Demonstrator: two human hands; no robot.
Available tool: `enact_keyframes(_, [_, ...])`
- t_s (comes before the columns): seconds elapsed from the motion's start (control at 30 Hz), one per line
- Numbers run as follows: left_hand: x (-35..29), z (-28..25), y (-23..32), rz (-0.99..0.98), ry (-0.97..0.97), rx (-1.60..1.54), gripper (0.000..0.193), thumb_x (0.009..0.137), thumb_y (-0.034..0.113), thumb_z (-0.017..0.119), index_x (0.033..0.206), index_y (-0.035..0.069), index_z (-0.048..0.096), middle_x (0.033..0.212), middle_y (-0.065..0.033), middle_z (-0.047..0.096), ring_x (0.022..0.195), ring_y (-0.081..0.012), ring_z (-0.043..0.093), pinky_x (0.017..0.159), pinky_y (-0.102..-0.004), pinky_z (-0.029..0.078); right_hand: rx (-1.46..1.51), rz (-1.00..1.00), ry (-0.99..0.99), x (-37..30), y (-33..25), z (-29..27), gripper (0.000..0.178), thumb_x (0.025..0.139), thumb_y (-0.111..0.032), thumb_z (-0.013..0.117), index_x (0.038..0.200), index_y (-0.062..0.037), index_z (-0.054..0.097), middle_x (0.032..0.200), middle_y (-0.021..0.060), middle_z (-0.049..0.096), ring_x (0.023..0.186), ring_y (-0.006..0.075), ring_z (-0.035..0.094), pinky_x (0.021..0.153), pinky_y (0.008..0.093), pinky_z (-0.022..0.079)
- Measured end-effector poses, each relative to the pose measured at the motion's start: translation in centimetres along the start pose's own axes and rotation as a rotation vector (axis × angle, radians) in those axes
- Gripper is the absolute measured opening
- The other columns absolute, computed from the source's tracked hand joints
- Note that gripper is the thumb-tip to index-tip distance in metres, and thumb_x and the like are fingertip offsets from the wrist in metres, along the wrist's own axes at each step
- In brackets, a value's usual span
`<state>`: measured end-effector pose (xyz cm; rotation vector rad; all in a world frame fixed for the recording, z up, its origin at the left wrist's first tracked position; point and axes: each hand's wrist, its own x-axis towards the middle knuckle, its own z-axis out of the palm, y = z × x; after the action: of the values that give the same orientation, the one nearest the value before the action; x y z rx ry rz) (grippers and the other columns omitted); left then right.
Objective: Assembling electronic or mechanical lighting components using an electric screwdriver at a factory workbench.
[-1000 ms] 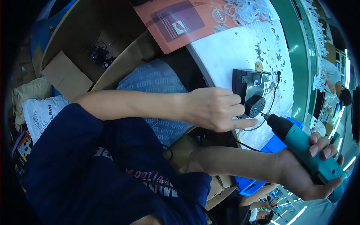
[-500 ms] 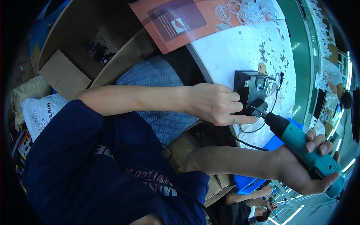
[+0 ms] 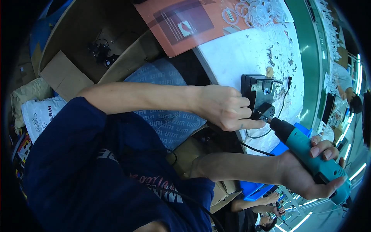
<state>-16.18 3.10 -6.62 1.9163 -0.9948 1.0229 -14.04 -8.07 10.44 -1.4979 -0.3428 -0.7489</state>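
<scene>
My left hand [image 3: 226, 108] is closed at the near edge of a black boxy device [image 3: 255, 91] on the white tabletop. One finger reaches along its lower side, close to the driver's tip, and the palm side is hidden. A bent metal piece and a thin black cable [image 3: 284, 100] with a small plug show on the device. My right hand [image 3: 305, 174] is wrapped round a teal electric screwdriver [image 3: 303, 145], held tilted. Its dark nose points at a dark round part [image 3: 266, 111] on the device's lower end, and the bit meets or nearly meets that part.
Loose clear rings [image 3: 264, 14] lie on an orange sheet [image 3: 166, 42] at the far end of the white table [image 3: 228, 58]. Small dark bits are scattered over it. A blue bin [image 3: 255, 189] stands below my right forearm. Large cartons [image 3: 127, 58] are at the left. Another person works at lower right.
The screwdriver and my right hand have shifted slightly left, bringing the nose closer to the device. My left hand stays nearly in place.
</scene>
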Motion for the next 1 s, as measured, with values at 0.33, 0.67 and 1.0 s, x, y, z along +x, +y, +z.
enact_keyframes(0.33, [1.3,-0.7,-1.6,0.300,-0.005,0.105,0.048,0.060,0.016,0.054,0.102,-0.006,0.064,0.056,0.0077,0.030,0.049,-0.0074,0.037,0.042,-0.0219,0.027,-0.076,-0.004,-0.003,-0.9,0.1,0.5,0.046,0.084,-0.043,0.053,0.099,-0.0004,0.048,0.066,0.0099,0.047,0.045,0.0149,0.044,0.045,0.0273,0.036])
enact_keyframes(0.67, [2.0,-0.9,-1.8,0.306,0.019,0.091,0.046,0.061,0.015,0.055,0.101,-0.007,0.064,0.056,0.0066,0.032,0.049,-0.0081,0.038,0.042,-0.0220,0.028,-0.126,0.047,-0.026,-0.2,0.1,1.5,0.038,0.081,-0.044,0.054,0.085,-0.0065,0.051,0.063,0.0060,0.044,0.045,0.0124,0.041,0.047,0.0249,0.036])
enact_keyframes(1.0, [1.3,-2.1,0.0,0.026,0.005,-0.355,0.041,0.080,0.011,0.053,0.118,-0.003,0.054,0.064,0.0001,0.035,0.052,-0.0115,0.041,0.048,-0.0240,0.035,0.312,-0.127,-0.102,-0.2,-2.8,-2.4,0.052,0.082,-0.052,0.051,0.095,-0.0021,0.049,0.066,0.0054,0.041,0.047,0.0108,0.038,0.047,0.0270,0.033])
